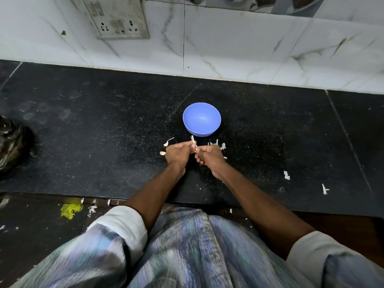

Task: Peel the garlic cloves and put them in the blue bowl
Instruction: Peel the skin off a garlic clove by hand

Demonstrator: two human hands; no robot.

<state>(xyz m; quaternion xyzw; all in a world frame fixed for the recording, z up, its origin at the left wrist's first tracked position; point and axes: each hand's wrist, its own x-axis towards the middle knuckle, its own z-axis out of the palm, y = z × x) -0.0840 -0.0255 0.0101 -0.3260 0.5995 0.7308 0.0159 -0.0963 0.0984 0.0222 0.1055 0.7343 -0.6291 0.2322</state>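
Nearest, a patterned shirt and two rolled sleeves fill the bottom, and both forearms reach out over the black surface (104, 132). The left hand (177, 153) and right hand (209, 155) meet knuckle to knuckle, their fingers curled and pinching a garlic clove (195, 148) that is almost wholly hidden between them, with a pale strip of skin (192, 139) sticking up and loose peels (166, 143) scattered beside both hands. Just beyond stands the blue bowl (201, 119), its inside bare as far as can be seen, and at the far left a dark bag (12, 142) is cut off by the edge.
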